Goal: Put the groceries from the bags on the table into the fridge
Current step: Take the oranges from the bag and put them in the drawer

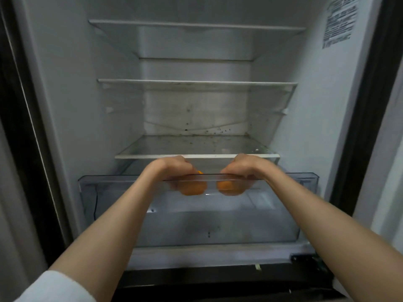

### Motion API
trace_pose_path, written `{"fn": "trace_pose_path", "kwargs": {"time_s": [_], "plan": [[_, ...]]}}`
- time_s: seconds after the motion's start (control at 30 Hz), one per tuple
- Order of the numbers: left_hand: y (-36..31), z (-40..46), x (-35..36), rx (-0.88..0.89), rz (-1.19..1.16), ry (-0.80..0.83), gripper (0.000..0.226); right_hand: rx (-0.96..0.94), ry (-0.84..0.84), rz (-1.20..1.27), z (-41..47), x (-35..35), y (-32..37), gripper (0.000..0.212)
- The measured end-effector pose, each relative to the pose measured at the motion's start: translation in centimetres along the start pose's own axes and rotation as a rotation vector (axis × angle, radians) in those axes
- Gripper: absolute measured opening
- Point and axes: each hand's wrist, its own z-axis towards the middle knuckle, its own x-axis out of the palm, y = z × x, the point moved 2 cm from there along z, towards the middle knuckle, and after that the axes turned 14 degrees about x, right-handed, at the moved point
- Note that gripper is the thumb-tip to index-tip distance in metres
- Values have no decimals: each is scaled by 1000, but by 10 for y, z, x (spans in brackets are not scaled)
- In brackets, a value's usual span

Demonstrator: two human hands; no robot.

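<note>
Hands (207, 168) lowering 2 oranges (193, 188) into clear fridge drawer (218, 225), shelves bare

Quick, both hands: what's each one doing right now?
Left hand: closed on a round orange fruit over the clear plastic fridge drawer.
Right hand: closed on another orange fruit.

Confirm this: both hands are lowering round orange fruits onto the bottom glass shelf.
Wrong place. In the head view the left hand and right hand hold round orange fruits inside the clear plastic drawer, below the bottom glass shelf.
</note>
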Motion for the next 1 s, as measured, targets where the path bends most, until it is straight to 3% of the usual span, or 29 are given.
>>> {"fn": "trace_pose_path", "kwargs": {"time_s": [0.1,0.27,0.57,0.77,0.93,1.0], "plan": [[1,-1,0,-58,11,43,33,21,47,-6,3,2,-1,27],[-1,-2,1,-5,-72,-69,33,11,80,11,3,7,0,47],[-8,-33,17,273,379,-655,34,-290,-433,-27,-11,13,-5,39],[0,-77,43,194,618,-523,76,-448,-717,-75,-39,43,-10,47],[14,-129,75,210,650,-533,62,-518,-778,-116,-81,95,-21,58],[21,-157,94,194,625,-543,57,-530,-695,-97,-102,118,-26,57]]}}
